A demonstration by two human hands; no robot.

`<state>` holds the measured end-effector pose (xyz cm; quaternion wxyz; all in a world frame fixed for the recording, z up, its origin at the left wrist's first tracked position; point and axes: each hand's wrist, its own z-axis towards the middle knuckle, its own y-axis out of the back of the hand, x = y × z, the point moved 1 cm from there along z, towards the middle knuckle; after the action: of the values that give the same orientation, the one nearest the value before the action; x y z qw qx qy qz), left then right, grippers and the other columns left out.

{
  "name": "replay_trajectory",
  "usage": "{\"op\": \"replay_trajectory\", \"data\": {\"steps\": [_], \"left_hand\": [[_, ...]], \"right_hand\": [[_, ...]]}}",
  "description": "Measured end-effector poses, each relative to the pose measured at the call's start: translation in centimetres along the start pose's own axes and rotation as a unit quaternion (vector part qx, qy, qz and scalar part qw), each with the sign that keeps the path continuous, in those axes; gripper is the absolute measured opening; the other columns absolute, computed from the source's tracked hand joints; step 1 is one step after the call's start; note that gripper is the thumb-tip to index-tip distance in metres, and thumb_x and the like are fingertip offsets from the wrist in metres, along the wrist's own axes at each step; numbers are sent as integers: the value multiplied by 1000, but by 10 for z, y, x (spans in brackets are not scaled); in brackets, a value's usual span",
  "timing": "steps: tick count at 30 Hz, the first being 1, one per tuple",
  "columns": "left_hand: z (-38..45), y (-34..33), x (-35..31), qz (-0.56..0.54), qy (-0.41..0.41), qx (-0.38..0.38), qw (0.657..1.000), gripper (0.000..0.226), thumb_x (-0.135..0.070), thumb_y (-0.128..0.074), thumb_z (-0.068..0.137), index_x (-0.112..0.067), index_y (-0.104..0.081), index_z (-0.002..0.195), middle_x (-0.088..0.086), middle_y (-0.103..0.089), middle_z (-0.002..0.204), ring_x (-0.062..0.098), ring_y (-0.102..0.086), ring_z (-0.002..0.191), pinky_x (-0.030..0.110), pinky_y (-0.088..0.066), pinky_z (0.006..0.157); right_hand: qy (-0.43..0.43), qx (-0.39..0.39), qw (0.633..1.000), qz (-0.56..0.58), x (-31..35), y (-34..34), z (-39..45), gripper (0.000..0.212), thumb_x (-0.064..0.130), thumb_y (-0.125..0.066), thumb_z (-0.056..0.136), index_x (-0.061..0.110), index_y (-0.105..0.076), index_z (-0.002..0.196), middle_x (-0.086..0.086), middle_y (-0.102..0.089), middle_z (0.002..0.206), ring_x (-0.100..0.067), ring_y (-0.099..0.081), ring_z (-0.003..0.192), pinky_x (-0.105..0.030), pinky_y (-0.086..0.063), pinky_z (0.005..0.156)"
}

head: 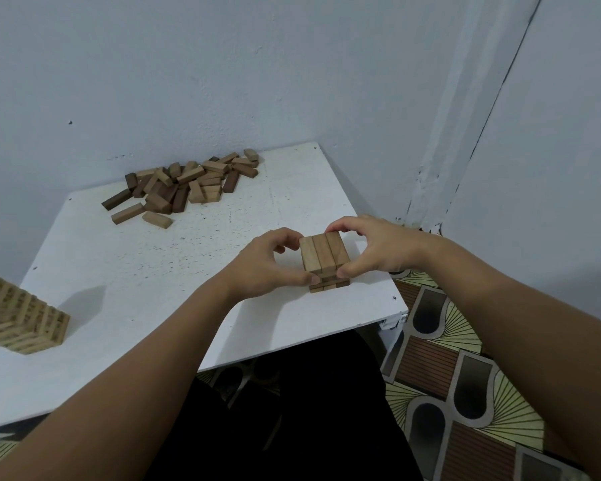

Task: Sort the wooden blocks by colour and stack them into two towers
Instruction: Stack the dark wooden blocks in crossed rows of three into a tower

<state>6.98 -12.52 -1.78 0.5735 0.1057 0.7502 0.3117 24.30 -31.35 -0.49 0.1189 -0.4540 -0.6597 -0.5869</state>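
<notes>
Short block tower (324, 262) between left hand (269, 262) and right hand (379, 246), seemingly pinched.

White speckled counter (153, 272); mixed light-tan and dark-brown wooden block pile (184, 184); pale striped wooden tower (21, 317); brown-and-cream fan-patterned floor (465, 359).

I see a short stack (325, 263) of matt, light-brown wood, its 3 top blocks smooth and faintly grained. The loose pile (184, 184) at the back is the same unvarnished wood, some pieces pale, others dark brown. The taller tower (21, 314) at the left edge is pale wood with a dull finish. The tabletop (153, 265) looks painted white, matt, speckled and scuffed, chipped along the near right corner. The wall (292, 64) is flat bluish paint, cracked and flaking in the corner. The floor (465, 376) has a patterned covering with a slight sheen.
</notes>
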Motion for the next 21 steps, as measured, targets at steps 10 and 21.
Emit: {"op": "replay_trajectory", "data": {"steps": [10,21], "left_hand": [[-2,-2,0,41,-19,-25,999,64,-58,-90,60,-44,-65,117,-22,-63,120,5,-52,120,44,-46,104],[-1,-1,-1,48,-6,-5,999,71,-65,-89,57,-44,-64,120,-19,-65,121,7,-54,121,49,-46,107]], "right_hand": [[-4,-6,1000,8,1,-2,-2,73,43,-85,72,55,-47,132,13,-42,143,-16,-35,135,-47,-37,109],[-5,-4,1000,12,1,-3,-1,72,43,-84,71,56,-47,131,11,-42,143,-16,-36,135,-49,-37,110]]}}
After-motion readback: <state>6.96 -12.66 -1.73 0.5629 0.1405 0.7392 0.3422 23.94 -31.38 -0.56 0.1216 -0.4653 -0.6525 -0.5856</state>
